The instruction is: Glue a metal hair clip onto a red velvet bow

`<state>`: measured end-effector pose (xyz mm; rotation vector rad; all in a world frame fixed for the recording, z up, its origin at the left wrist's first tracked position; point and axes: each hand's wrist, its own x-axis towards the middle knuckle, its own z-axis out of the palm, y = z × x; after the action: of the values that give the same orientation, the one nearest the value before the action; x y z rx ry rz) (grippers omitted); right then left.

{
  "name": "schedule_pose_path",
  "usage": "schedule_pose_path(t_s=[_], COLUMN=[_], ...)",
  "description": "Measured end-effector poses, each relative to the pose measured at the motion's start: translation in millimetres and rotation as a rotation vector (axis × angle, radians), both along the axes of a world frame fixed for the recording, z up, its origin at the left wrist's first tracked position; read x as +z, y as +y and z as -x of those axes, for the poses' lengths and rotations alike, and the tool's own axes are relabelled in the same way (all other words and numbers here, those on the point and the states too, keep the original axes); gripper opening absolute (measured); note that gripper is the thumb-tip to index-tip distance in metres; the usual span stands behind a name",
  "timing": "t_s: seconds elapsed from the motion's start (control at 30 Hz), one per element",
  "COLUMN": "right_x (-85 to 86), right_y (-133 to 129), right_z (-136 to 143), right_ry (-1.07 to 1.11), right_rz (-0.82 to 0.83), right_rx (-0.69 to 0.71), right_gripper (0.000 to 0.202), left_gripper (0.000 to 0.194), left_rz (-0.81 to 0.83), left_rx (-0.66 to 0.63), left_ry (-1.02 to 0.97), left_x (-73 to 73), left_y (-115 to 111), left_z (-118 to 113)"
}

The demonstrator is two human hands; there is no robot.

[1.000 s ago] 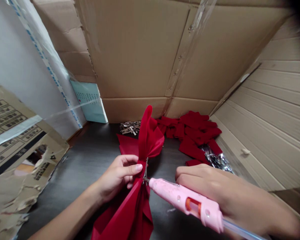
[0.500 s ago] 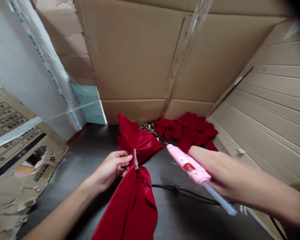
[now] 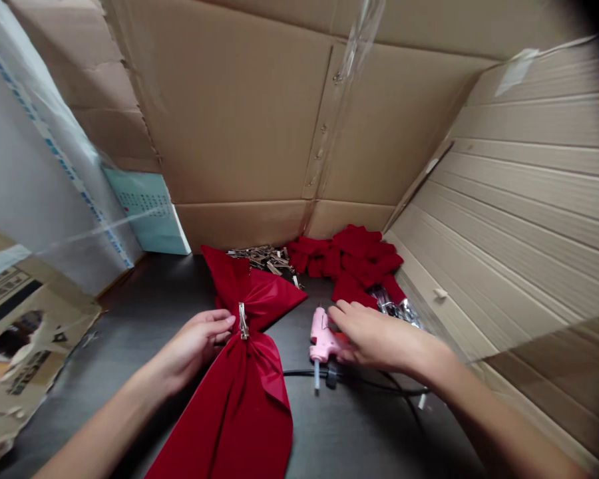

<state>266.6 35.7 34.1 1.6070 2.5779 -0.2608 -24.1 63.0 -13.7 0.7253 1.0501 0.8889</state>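
A dark red velvet bow (image 3: 239,406) with long tails spreads over the dark table top. Across its gathered middle is a silver metal hair clip (image 3: 242,320). My left hand (image 3: 199,339) pinches the bow's left side at the knot between thumb and fingers. To the right, a pink glue gun (image 3: 320,336) lies on the table, nozzle pointing away, a clear glue stick out of its rear. My right hand (image 3: 374,332) is over its handle with fingers stretched out and apart; they partly hide the handle, and light contact is possible.
A heap of metal clips (image 3: 269,258) lies behind the bow, beside a pile of red velvet pieces (image 3: 359,256). Cardboard walls (image 3: 239,120) enclose the back and right. A black cable (image 3: 299,373) runs under the gun. A light blue booklet (image 3: 147,209) leans at the back left.
My right hand has lowered the glue gun from mid-air to the table and its fingers have loosened. The left hand keeps its hold on the bow. The view has shifted to the right.
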Motion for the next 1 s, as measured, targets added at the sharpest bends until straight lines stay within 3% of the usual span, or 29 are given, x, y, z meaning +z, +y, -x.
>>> schedule_pose_path(t_s=[0.1,0.3,0.4,0.5,1.0], right_x=[15.4,21.8,17.0,15.0,9.2], right_y=[-1,-15,-21,-24,-28], right_z=[2,22,33,39,53], right_ry=[0.357,1.363,1.686,1.814,2.009], right_rz=[0.006,0.569,0.653,0.689,0.918], right_rx=[0.118,0.162,0.167,0.153,0.06], right_gripper=[0.011,0.005,0.013,0.016,0.019], left_gripper=[0.011,0.02,0.02,0.019,0.024], left_rz=[0.009,0.003,0.003,0.002,0.013], left_rx=[-0.018,-0.051,-0.078,-0.089,-0.074], left_ry=[0.025,0.032,0.025,0.03,0.06], left_x=[0.7,-2.9,-2.5,-0.8,-1.0], left_y=[-1,0,0,-1,0], left_z=[-1,0,-1,-2,-3])
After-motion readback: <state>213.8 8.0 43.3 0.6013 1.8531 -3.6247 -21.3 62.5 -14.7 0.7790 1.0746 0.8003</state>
